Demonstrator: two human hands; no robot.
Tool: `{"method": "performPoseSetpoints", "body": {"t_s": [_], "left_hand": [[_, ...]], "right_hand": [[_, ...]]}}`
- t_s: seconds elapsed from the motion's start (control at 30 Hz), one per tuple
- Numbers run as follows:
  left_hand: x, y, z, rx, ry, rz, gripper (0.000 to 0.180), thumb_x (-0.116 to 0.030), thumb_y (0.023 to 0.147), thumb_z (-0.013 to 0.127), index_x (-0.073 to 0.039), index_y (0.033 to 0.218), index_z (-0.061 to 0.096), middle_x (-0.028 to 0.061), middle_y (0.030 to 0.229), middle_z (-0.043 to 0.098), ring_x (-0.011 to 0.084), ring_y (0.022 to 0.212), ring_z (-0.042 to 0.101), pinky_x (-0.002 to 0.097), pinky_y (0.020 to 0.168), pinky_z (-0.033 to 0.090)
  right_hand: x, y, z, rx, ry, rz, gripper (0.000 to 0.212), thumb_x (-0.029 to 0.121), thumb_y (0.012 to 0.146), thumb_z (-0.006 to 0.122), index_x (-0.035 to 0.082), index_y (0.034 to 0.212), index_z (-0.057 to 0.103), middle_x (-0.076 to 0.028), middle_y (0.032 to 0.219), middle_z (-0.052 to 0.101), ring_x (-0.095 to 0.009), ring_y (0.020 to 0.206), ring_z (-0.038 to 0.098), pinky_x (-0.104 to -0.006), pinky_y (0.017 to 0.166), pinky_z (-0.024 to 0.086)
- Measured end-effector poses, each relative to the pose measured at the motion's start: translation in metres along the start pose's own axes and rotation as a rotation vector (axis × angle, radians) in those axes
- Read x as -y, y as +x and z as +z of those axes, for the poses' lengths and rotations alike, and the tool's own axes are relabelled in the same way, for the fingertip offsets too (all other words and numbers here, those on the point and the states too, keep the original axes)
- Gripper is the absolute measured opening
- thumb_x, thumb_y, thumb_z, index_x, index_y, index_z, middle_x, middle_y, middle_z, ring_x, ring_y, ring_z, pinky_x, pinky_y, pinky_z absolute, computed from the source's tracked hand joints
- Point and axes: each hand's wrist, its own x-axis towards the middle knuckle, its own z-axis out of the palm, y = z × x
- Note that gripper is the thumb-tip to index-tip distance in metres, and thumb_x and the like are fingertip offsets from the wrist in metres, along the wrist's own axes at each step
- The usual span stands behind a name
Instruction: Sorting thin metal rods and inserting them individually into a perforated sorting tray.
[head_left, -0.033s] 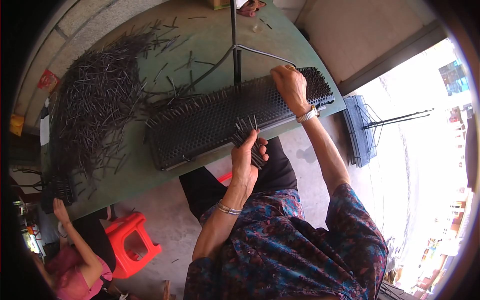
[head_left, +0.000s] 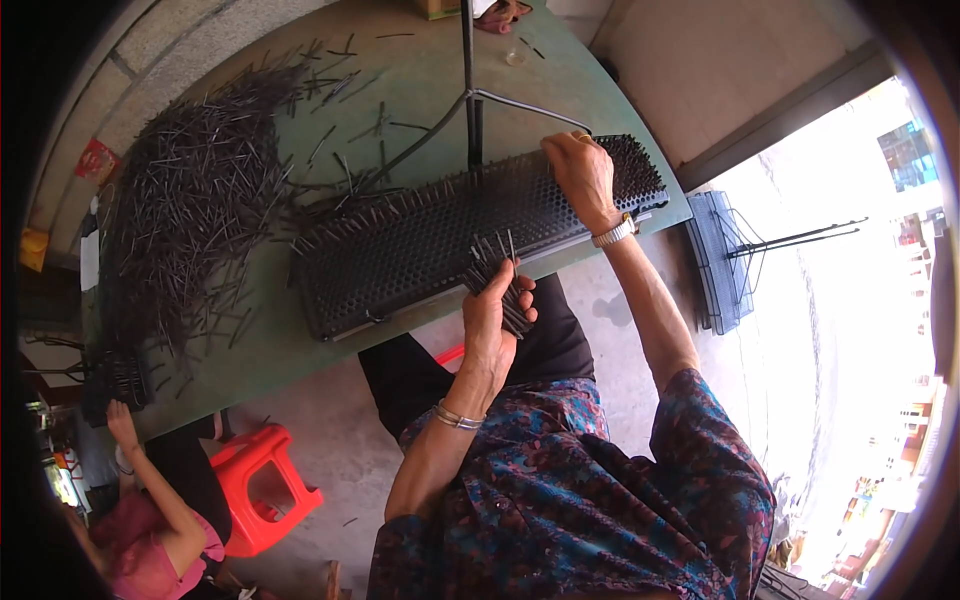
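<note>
My left hand [head_left: 490,310] clamped round thin, straight, dark sticks [head_left: 487,264] by the near edge of a black perforated rack [head_left: 420,250], my right hand [head_left: 582,175] apart, bunched over the rack, its grip hidden, a red packet [head_left: 97,160] too small to read

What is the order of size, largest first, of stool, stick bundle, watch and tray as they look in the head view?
1. Tray
2. Stool
3. Stick bundle, partly hidden by left hand
4. Watch

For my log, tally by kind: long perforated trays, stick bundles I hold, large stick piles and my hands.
Long perforated tray: 1
Held stick bundle: 1
Large stick pile: 1
Left hand and right hand: 2
Total: 5
</note>
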Motion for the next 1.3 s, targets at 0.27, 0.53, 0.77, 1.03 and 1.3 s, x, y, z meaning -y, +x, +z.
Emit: {"method": "performPoseSetpoints", "body": {"t_s": [0.27, 0.53, 0.77, 1.03, 1.3], "left_hand": [[0.001, 0.001, -0.001, 0.004, -0.021, 0.031, 0.020, -0.022, 0.092, 0.067, -0.004, 0.099, 0.064, 0.0068, 0.076, 0.062, 0.0113, 0.058, 0.056, 0.0275, 0.048, 0.045], [-0.005, -0.002, 0.006, 0.028, 0.074, 0.062, 0.021, -0.022, 0.092, 0.066, -0.005, 0.103, 0.063, 0.0063, 0.078, 0.063, 0.0116, 0.061, 0.057, 0.0247, 0.048, 0.045], [-0.008, -0.005, 0.009, 0.038, 0.133, 0.024, 0.020, -0.022, 0.089, 0.070, -0.005, 0.099, 0.066, 0.0076, 0.080, 0.068, 0.0117, 0.060, 0.061, 0.0244, 0.046, 0.046], [-0.003, -0.004, 0.008, -0.024, 0.257, 0.067, 0.022, -0.023, 0.087, 0.072, -0.006, 0.100, 0.067, 0.0071, 0.084, 0.070, 0.0133, 0.067, 0.066, 0.0248, 0.048, 0.045], [-0.007, -0.007, 0.009, -0.090, 0.163, -0.027, 0.028, -0.031, 0.088, 0.072, -0.008, 0.103, 0.065, 0.0094, 0.087, 0.070, 0.0155, 0.072, 0.067, 0.0284, 0.052, 0.051]], "right_hand": [[0.000, -0.017, -0.005, -0.132, -0.018, 0.026, 0.014, 0.019, 0.087, 0.066, 0.006, 0.092, 0.071, -0.011, 0.082, 0.064, -0.032, 0.072, 0.063, -0.0392, 0.065, 0.050], [0.044, -0.036, -0.043, 0.333, 0.461, 0.260, 0.027, 0.024, 0.088, 0.067, 0.000, 0.101, 0.070, -0.014, 0.082, 0.067, -0.022, 0.071, 0.065, -0.0337, 0.064, 0.049], [0.047, -0.054, -0.052, 0.729, 0.869, 0.425, 0.025, 0.017, 0.093, 0.062, -0.003, 0.107, 0.067, -0.003, 0.079, 0.065, -0.008, 0.070, 0.059, -0.0245, 0.064, 0.049], [0.044, -0.049, -0.059, 0.810, 0.899, 0.458, 0.017, 0.011, 0.094, 0.061, -0.005, 0.099, 0.064, -0.006, 0.078, 0.066, -0.011, 0.067, 0.065, -0.0240, 0.062, 0.054], [0.040, -0.041, -0.077, 0.611, 0.867, 0.451, 0.018, 0.010, 0.094, 0.059, -0.006, 0.101, 0.061, -0.010, 0.080, 0.068, -0.015, 0.072, 0.069, -0.0255, 0.065, 0.055]]}}
